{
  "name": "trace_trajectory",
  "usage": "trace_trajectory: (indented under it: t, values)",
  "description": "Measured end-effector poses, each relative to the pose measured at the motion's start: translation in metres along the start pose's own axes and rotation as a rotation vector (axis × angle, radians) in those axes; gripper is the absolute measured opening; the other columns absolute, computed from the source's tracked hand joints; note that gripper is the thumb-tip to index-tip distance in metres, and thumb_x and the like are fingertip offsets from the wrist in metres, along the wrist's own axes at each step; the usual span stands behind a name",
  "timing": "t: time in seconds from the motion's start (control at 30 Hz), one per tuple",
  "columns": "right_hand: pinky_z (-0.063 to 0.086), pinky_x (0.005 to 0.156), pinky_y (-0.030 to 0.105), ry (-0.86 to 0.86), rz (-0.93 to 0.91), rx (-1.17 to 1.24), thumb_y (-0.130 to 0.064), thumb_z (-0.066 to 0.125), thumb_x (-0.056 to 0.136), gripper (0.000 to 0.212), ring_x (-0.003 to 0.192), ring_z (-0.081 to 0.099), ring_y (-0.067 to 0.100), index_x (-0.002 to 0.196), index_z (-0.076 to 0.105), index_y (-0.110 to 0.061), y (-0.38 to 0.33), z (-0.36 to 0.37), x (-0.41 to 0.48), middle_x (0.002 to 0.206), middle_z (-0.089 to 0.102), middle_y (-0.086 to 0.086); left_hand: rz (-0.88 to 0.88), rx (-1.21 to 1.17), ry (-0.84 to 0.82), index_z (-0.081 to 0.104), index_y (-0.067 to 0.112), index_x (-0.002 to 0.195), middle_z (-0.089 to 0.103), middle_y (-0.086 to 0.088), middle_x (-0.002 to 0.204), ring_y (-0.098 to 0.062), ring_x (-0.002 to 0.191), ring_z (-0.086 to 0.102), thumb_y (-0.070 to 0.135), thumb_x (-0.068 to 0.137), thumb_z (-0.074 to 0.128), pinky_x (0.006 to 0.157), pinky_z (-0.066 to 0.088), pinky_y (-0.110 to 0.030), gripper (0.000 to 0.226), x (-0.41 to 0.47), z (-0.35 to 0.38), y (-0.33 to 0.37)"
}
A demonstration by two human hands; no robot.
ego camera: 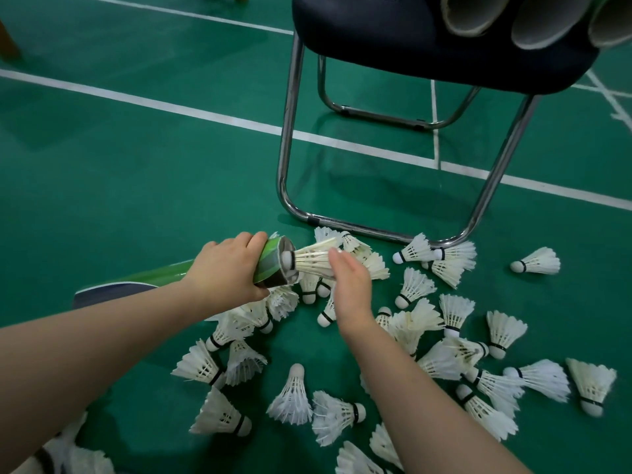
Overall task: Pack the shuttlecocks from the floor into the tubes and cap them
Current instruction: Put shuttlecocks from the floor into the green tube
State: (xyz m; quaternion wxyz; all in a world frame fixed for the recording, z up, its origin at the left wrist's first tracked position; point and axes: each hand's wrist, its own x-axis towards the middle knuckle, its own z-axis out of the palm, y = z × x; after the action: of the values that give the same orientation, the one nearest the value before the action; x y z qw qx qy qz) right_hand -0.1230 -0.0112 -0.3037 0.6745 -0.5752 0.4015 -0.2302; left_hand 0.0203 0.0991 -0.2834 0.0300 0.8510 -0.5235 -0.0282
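Note:
My left hand grips a green shuttlecock tube near its open mouth, holding it almost level above the floor. A white feather shuttlecock sits cork-first at the tube's mouth, its skirt sticking out. My right hand holds that skirt, fingers wrapped over the feathers. Several more white shuttlecocks lie scattered on the green floor below and to the right of my hands.
A dark chair on a chrome frame stands just behind the pile, with open-ended tubes lying on its seat. White court lines cross the green floor. A lone shuttlecock lies far right.

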Motion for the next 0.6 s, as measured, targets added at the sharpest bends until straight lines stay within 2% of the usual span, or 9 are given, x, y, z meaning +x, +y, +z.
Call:
trace_trajectory:
  t: [0.07,0.13,0.23,0.3,0.43,0.5,0.53,0.6]
  values:
    - [0.044,0.064,0.016,-0.094,-0.025,-0.035,-0.028,0.042,0.099,0.030,0.072,0.056,0.004,0.081,0.065,-0.022,-0.003,0.009,-0.007,0.080,0.063,-0.006,0.020,0.000,0.005,0.030,0.022,0.133,0.052,0.003,0.113,-0.017,0.097,0.054,0.056,0.073,0.062,0.081,0.043,-0.032,0.076,0.000,0.001,0.005]
    - [0.048,0.066,0.016,-0.145,-0.017,-0.021,-0.032,0.041,0.099,0.033,0.072,0.059,0.005,0.077,0.064,-0.023,-0.004,0.015,-0.010,0.078,0.065,-0.006,0.033,-0.004,0.015,0.029,0.022,0.135,0.052,0.003,0.114,-0.017,0.099,0.054,0.056,0.073,0.061,0.082,0.043,-0.032,0.078,0.000,0.002,0.009]
    - [0.050,0.076,0.027,-0.201,-0.006,-0.029,-0.046,0.044,0.094,0.039,0.080,0.063,0.017,0.077,0.067,-0.019,-0.001,0.023,-0.012,0.083,0.068,0.003,0.038,0.001,0.014,0.029,0.021,0.136,0.052,0.003,0.115,-0.018,0.100,0.054,0.055,0.072,0.063,0.083,0.043,-0.033,0.081,-0.003,0.005,0.010]
    - [0.049,0.086,0.034,-0.296,0.000,-0.072,-0.052,0.052,0.081,0.040,0.090,0.064,0.023,0.084,0.070,-0.017,0.003,0.026,-0.012,0.089,0.070,0.007,0.043,0.008,0.014,0.033,0.019,0.134,0.053,0.002,0.115,-0.020,0.100,0.055,0.053,0.070,0.065,0.083,0.043,-0.035,0.080,-0.004,0.008,0.009]
    - [0.045,0.085,0.028,-0.580,0.103,-0.173,-0.036,0.061,0.065,0.027,0.088,0.059,0.015,0.084,0.068,-0.018,-0.004,0.025,-0.006,0.089,0.065,0.002,0.059,0.031,0.006,0.039,0.015,0.130,0.055,-0.001,0.111,-0.022,0.095,0.057,0.052,0.070,0.064,0.081,0.044,-0.036,0.074,-0.009,0.009,0.008]
    - [0.046,0.090,0.028,-0.721,0.161,-0.383,-0.043,0.064,0.061,0.037,0.096,0.060,0.016,0.088,0.068,-0.018,-0.005,0.023,0.001,0.096,0.068,0.002,0.123,0.057,-0.021,0.043,0.013,0.128,0.057,-0.003,0.109,-0.024,0.093,0.059,0.049,0.068,0.066,0.078,0.044,-0.036,0.074,-0.012,0.013,0.012]
    - [0.045,0.096,0.033,-0.789,0.181,-0.475,-0.048,0.065,0.060,0.045,0.102,0.061,0.018,0.093,0.068,-0.018,-0.004,0.023,0.005,0.100,0.070,0.004,0.152,0.071,-0.031,0.045,0.012,0.126,0.058,-0.004,0.108,-0.025,0.092,0.060,0.048,0.065,0.068,0.076,0.044,-0.036,0.074,-0.014,0.015,0.015]
    - [0.043,0.101,0.039,-0.845,0.233,-0.487,-0.055,0.067,0.058,0.057,0.107,0.062,0.022,0.102,0.066,-0.018,-0.001,0.022,0.008,0.106,0.070,0.008,0.158,0.066,-0.034,0.044,0.015,0.127,0.056,-0.003,0.111,-0.024,0.096,0.059,0.049,0.065,0.068,0.078,0.042,-0.036,0.075,-0.017,0.016,0.023]
